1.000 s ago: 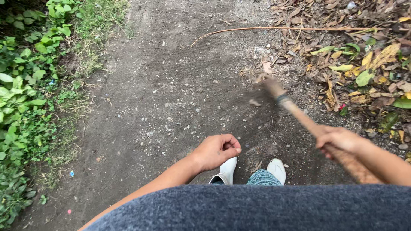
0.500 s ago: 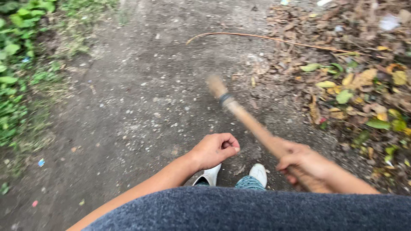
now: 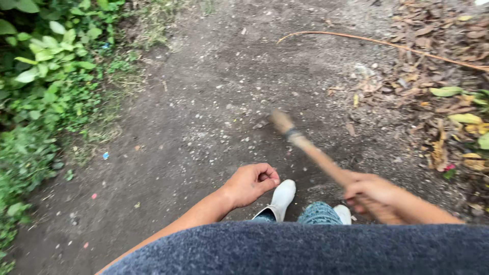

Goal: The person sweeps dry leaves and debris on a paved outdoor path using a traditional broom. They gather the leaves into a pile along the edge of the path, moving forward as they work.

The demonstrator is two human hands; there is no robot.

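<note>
My right hand [image 3: 374,196] is closed around a thin brown stick [image 3: 305,145], which points forward and left over a dirt path [image 3: 204,102] and is blurred by motion. A dark band wraps the stick near its far end. My left hand [image 3: 249,183] is curled into a loose fist in front of me and holds nothing. Below the hands I see my white shoes [image 3: 282,196], blue patterned trouser legs [image 3: 318,214] and the hem of a dark grey shirt [image 3: 305,249].
Green leafy plants [image 3: 46,76] line the left edge of the path. Dry brown and yellow leaves [image 3: 448,102] are heaped along the right side. A long thin orange stem [image 3: 387,45] lies across the upper right ground.
The stick has swung from the right leaf pile toward the left over the path. My right hand has moved with it. My left fist has stayed in place.
</note>
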